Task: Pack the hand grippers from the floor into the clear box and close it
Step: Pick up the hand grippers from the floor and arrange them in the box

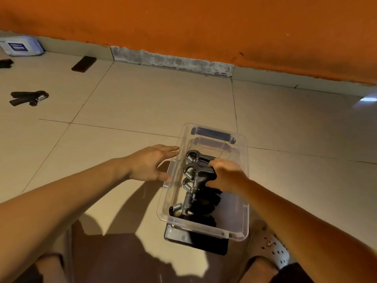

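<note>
Head view, looking down: orange wall (183, 21) across the top, beige tiled floor (142, 103) below. On the floor near the knees, clear box (204, 226), open-topped, near end sitting on a dark flat slab (195, 242), blue latch (212, 134) at the far end. Just beside the near right corner, white perforated shoe (271, 250). Left hand (151, 166) outside the box, fingers straight and spread, fingertips at the left rim, holding nothing. Right hand (226, 176) inside the box, curled round the handles of a gripper (201, 178), second from the far end in a row of grippers (188, 203) packed side by side, springs toward the left wall. Far left on the floor, well apart from the box: white packet (21, 46) with blue label by the wall, loose gripper (28, 98), dark flat bar (83, 63).
</note>
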Motion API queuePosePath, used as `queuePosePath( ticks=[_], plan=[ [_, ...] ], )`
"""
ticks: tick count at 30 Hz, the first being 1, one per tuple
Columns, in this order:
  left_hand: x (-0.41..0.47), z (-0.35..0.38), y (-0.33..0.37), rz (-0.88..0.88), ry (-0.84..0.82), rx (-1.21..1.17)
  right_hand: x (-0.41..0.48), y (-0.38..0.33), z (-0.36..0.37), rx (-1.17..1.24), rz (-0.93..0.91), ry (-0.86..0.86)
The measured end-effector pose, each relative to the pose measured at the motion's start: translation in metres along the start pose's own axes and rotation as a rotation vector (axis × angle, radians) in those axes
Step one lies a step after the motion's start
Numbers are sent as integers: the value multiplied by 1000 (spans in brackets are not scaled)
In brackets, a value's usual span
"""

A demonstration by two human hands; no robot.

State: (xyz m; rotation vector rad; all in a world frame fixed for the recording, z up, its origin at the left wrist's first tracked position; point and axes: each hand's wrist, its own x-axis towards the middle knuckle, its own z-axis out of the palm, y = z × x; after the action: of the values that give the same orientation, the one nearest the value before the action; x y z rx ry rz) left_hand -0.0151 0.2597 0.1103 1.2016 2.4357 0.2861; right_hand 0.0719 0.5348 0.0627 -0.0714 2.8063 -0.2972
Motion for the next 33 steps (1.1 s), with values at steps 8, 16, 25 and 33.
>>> queuePosePath(
  ticks=[8,16,25,33],
  plan=[
    [-1,0,-6,7,-54,-55,10,-4,40,-52,55,-163],
    [-2,1,-4,8,-40,-115,17,-6,54,47,144,-177],
    [-3,2,-6,-5,-42,-148,20,-6,54,141,192,-164],
    [-3,1,-5,-23,-36,-117,13,-8,41,132,227,-164]
  ],
)
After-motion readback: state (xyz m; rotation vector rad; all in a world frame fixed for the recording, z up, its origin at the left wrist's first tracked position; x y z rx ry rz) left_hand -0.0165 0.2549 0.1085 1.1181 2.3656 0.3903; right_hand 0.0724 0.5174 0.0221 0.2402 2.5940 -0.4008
